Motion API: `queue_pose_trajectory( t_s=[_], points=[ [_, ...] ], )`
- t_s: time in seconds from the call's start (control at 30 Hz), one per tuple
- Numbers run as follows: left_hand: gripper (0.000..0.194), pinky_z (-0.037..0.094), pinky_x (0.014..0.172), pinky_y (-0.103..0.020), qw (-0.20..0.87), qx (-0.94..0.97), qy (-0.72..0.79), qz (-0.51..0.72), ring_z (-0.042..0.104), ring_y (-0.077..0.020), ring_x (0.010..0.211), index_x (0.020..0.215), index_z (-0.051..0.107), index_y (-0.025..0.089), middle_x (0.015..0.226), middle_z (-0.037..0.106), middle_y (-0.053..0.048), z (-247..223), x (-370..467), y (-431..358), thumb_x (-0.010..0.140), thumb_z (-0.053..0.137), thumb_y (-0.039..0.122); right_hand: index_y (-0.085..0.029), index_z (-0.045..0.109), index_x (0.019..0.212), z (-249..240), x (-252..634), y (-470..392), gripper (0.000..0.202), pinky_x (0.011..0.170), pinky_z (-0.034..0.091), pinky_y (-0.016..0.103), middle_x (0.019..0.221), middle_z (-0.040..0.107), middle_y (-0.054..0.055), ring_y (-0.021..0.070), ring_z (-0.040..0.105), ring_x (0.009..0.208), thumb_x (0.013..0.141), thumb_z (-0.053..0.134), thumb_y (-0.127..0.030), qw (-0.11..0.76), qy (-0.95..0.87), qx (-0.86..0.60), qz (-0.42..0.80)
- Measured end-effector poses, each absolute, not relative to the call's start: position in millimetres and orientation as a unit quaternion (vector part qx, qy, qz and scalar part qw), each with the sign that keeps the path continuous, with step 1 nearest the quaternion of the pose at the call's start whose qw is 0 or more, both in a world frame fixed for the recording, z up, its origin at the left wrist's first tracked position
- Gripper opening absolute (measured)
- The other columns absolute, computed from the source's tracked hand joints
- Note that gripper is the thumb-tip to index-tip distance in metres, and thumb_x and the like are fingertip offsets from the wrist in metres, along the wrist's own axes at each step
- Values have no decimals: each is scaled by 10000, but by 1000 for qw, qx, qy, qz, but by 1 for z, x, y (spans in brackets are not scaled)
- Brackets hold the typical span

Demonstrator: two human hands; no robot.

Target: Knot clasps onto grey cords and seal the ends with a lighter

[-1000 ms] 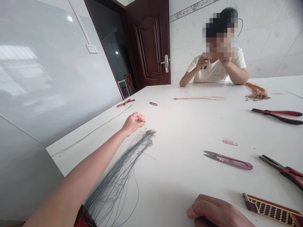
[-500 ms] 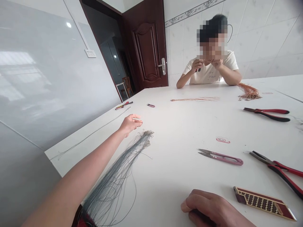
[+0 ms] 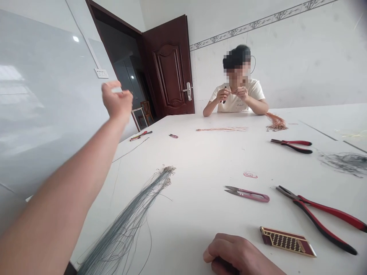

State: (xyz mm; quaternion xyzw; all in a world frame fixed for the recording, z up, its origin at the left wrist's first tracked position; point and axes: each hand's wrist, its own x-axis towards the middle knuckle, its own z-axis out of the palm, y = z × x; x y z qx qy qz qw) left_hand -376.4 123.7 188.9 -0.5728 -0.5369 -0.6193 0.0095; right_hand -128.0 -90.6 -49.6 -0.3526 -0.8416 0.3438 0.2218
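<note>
My left hand (image 3: pixel 117 100) is raised at the far left, above the table edge, slightly blurred. Thumb and fingers are drawn together in a pinch, and whatever they hold is too fine to make out. Below and to its right lies a bundle of thin grey strands (image 3: pixel 130 202) with small curled, brownish ends. Near the front edge my right hand (image 3: pixel 232 250) rests on the table with its fingers curled under. Something dark shows beneath them, but its kind is hidden. Closest to that hand is a maroon and gold patterned case (image 3: pixel 288 241).
Pink thread snips (image 3: pixel 249 194) and red-black pliers (image 3: pixel 318 214) lie at the right. Farther back are more pliers (image 3: pixel 292 145), grey strands (image 3: pixel 345 162), small snips (image 3: pixel 173 135) and orange strands (image 3: pixel 276 122). A co-worker (image 3: pixel 237 93) sits opposite, both hands raised.
My left hand has risen from beside the grey bundle's curled ends, up and to the left. My right hand stays curled on the table. The view has shifted to the right.
</note>
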Motion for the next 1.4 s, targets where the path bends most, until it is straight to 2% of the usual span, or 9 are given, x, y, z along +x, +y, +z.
queue_pose_trajectory(
  t_s=[0.07,0.17,0.27,0.37,0.6,1.07,1.2,1.3,1.4],
  points=[
    [450,391,782,-217,-82,-569,-501,-647,537,-81,975,1309,177,99,1077,535,-25,206,-351,106,908,378,61,-190,670,920,-55,-129,-90,379,585,452,147,830,673,8,101,600,658,674,472,21,245,-834,-350,349],
    [373,400,595,-123,-256,-628,-408,-611,561,-44,812,1125,468,233,963,614,52,185,-296,56,803,653,268,-181,679,872,-57,-130,-93,315,515,443,142,770,669,17,96,589,586,683,493,-12,310,-816,-320,369],
    [395,371,475,-128,-631,-558,-277,-464,602,-57,654,1041,508,223,823,643,31,130,-243,0,719,726,156,-213,646,897,-39,-119,-98,234,443,420,142,666,631,-7,89,555,513,766,514,-72,500,-744,-315,311],
    [433,424,518,-135,-757,-486,-255,-354,623,-67,653,1053,507,201,790,650,11,90,-216,-32,698,753,166,-259,603,924,-1,-94,-98,163,482,442,154,671,581,-26,82,522,537,864,516,-134,665,-626,-345,216],
    [514,430,556,-144,-789,-489,-227,-295,632,-79,664,1165,445,193,792,657,-15,82,-213,-29,737,730,204,-240,571,1008,50,-64,-91,185,583,527,159,939,610,29,92,586,706,865,549,-124,699,-581,-356,219],
    [553,382,580,-175,-791,-510,-257,-220,612,-72,628,1161,465,183,627,604,47,61,-208,-25,698,764,221,-286,530,961,41,-58,-89,232,536,550,222,783,558,-29,96,589,606,862,481,-82,608,-643,-393,248],
    [526,411,640,-196,-754,-561,-263,-219,606,-73,694,1178,449,199,737,633,20,59,-208,-24,733,730,222,-281,467,956,40,-57,-89,205,487,510,209,764,557,-36,104,574,595,849,496,-109,607,-622,-425,252],
    [473,463,733,-244,-684,-612,-265,-297,585,-79,776,1182,435,235,880,619,6,62,-210,-24,776,676,199,-295,446,1012,40,-55,-88,235,469,457,180,747,584,-33,116,558,639,841,524,-153,600,-617,-458,224],
    [423,496,745,-278,-634,-648,-244,-344,571,-87,776,1155,440,262,865,584,24,65,-213,-26,792,652,213,-300,425,1045,40,-53,-87,259,496,446,193,744,594,-33,121,537,654,840,531,-183,587,-620,-471,223]
  ],
)
